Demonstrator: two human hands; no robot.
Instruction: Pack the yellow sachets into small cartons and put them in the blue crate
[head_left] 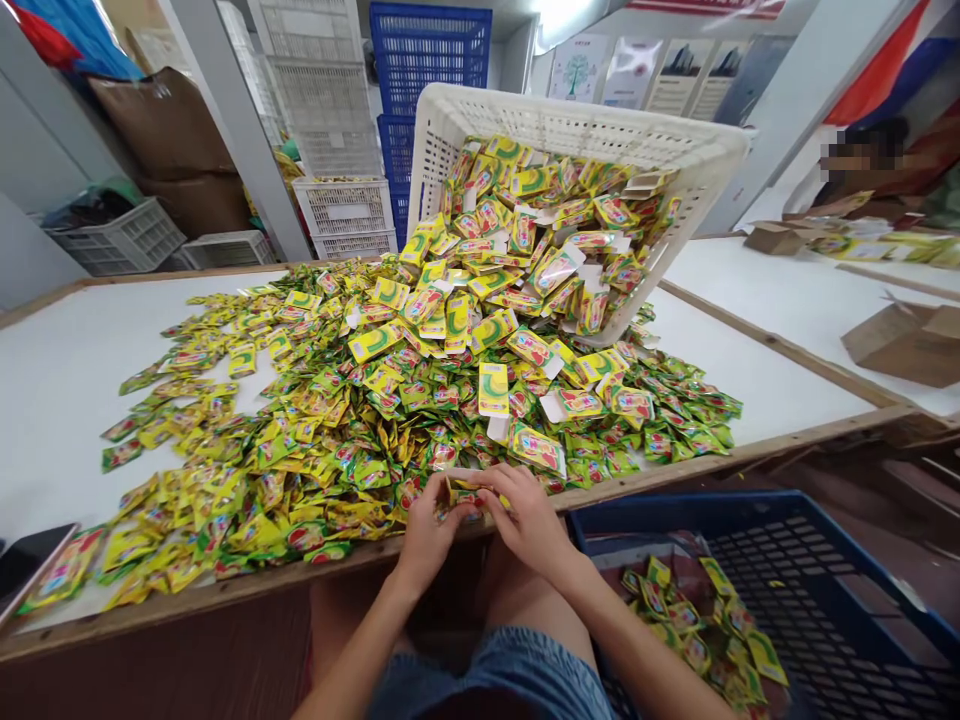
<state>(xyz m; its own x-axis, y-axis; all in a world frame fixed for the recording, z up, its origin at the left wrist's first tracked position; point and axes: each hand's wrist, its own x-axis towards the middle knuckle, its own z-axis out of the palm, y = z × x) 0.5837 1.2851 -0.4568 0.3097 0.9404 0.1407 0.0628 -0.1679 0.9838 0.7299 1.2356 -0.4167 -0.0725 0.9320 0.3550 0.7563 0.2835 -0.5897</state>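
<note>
At the table's front edge, my left hand [433, 522] and my right hand [521, 515] are closed on one small yellow box [466, 486] between them. Its contents and flaps are mostly hidden by my fingers. Just beyond my hands spreads a heap of small yellow-and-green sachets [315, 440]. Several small yellow cartons, some with white flaps open, lie on top of the heap, one carton [493, 388] right ahead of my hands. More cartons spill from a tilted white plastic basket [585, 108] behind it.
Below the table on the right, a blue crate [825, 570] holds several yellow boxes [686, 620]. A phone [34, 565] lies at the left edge. Cardboard boxes [907, 340] stand on the right-hand table, where another person [862, 165] is. Stacked crates [345, 210] stand behind.
</note>
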